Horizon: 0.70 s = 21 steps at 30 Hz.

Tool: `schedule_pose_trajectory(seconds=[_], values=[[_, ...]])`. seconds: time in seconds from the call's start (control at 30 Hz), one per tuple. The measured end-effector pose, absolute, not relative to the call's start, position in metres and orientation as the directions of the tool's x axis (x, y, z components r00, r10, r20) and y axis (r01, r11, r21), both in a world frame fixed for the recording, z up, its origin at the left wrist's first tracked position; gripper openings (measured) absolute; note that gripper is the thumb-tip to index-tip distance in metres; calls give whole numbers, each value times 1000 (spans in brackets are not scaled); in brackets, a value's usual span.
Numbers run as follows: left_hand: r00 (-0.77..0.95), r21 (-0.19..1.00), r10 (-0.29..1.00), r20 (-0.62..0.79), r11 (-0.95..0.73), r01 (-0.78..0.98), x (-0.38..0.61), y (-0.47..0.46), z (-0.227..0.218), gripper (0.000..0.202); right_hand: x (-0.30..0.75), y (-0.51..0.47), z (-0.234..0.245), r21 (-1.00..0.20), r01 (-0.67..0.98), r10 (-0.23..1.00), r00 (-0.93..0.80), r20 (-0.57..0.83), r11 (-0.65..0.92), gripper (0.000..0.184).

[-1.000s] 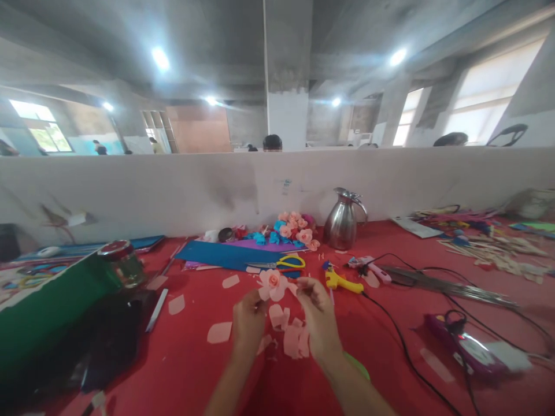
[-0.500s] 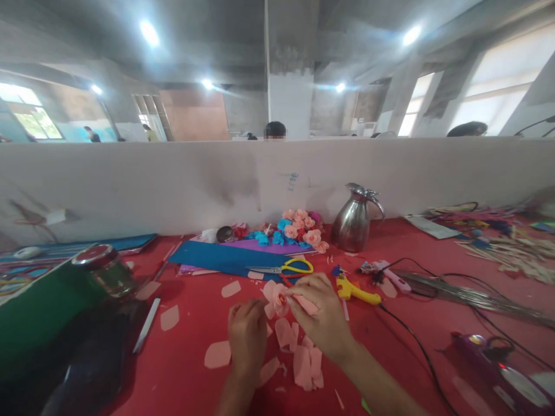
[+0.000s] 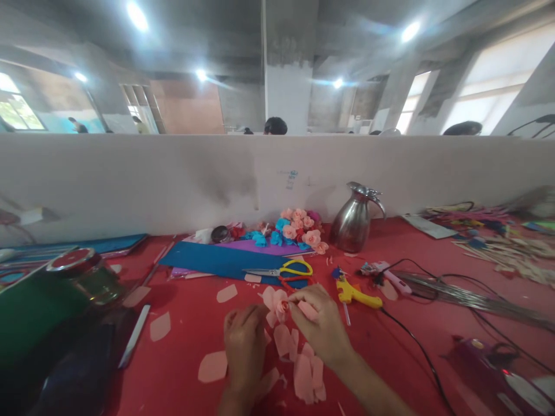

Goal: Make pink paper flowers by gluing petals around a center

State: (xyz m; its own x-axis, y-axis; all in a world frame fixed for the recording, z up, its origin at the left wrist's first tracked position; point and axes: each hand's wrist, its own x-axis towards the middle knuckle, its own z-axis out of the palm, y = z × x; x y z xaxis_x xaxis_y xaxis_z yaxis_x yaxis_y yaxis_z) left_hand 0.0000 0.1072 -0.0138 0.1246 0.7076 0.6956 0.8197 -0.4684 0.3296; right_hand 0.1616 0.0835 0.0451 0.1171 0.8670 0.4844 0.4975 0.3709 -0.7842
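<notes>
A peach paper flower [image 3: 276,303] with a tightly rolled centre and spread petals is between my hands, above the red table. My left hand [image 3: 245,341] is closed, its curled fingers at the flower's lower left; the exact grip is hidden behind the knuckles. From the other side, my right hand [image 3: 323,326] pinches the flower's right edge between thumb and fingers. Below them lie loose peach petal pieces [image 3: 309,375], several in a small pile. Scissors with yellow handles [image 3: 297,267] rest just beyond, and a yellow glue gun [image 3: 358,294] lies right of my right hand.
Finished paper flowers [image 3: 303,225] and a steel jug [image 3: 356,219] stand at the back against a white partition [image 3: 195,179]. Blue paper sheets [image 3: 208,258] lie before them. A glass jar [image 3: 91,277] and white cutter [image 3: 134,335] are left; wires [image 3: 468,294] and cords lie right.
The view has shifted slightly, so the table things at left appear further left. My hands stay at the flower, which is turned a little, and the right fingers have moved slightly lower.
</notes>
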Motion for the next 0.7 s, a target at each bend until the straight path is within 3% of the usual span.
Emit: schedule_pose_trajectory(seconds=[0.23, 0.4, 0.7], values=[[64, 331, 668, 741, -446, 832, -1, 115, -25, 28, 206, 136, 71, -821, 499, 839, 289, 460, 278, 17], [39, 334, 651, 758, -439, 834, -1, 120, -32, 28, 250, 204, 94, -802, 565, 731, 461, 503, 195, 23], [136, 238, 614, 778, -488, 840, -2, 125, -39, 32, 272, 266, 70, -705, 709, 691, 514, 509, -8, 25]])
